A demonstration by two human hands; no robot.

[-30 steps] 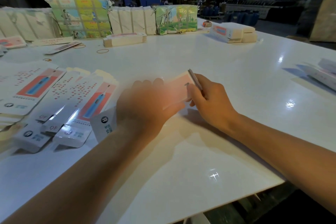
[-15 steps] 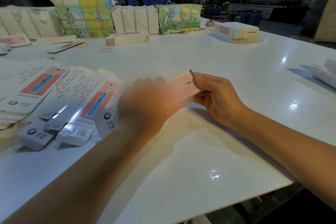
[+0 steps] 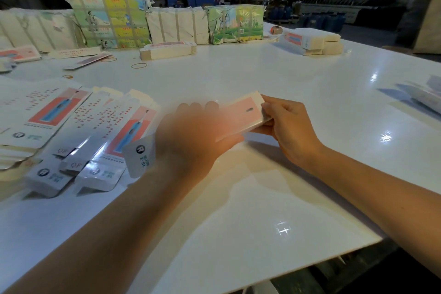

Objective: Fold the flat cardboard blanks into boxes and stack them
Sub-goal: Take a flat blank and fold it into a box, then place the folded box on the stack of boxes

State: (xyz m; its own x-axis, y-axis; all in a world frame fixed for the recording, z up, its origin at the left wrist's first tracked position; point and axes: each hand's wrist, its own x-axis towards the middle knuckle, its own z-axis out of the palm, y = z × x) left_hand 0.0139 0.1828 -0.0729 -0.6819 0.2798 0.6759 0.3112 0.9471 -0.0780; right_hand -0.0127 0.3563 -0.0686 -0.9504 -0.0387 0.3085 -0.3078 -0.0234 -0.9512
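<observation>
I hold a pink and white cardboard box (image 3: 243,112) just above the white table (image 3: 238,198), near its middle. My right hand (image 3: 286,126) pinches the box's right end, fingers curled round it. My left hand (image 3: 191,136) is blurred with motion and covers the box's left part; its grip is hard to make out. Flat printed blanks (image 3: 100,131) lie fanned out at the left, showing a blue toothbrush on a pink panel. A stack of folded boxes (image 3: 312,40) stands at the far right.
Wrapped bundles (image 3: 112,21) of blanks line the far edge, with a low pile of blanks (image 3: 167,50) before them. Rubber bands (image 3: 139,65) lie on the table. More flat pieces (image 3: 420,95) sit at the right edge. The table's near corner ends at the lower right.
The box's right end has turned so its pink face shows more fully. My right hand shifted its grip on that end. My left hand stays on the left part, blurred.
</observation>
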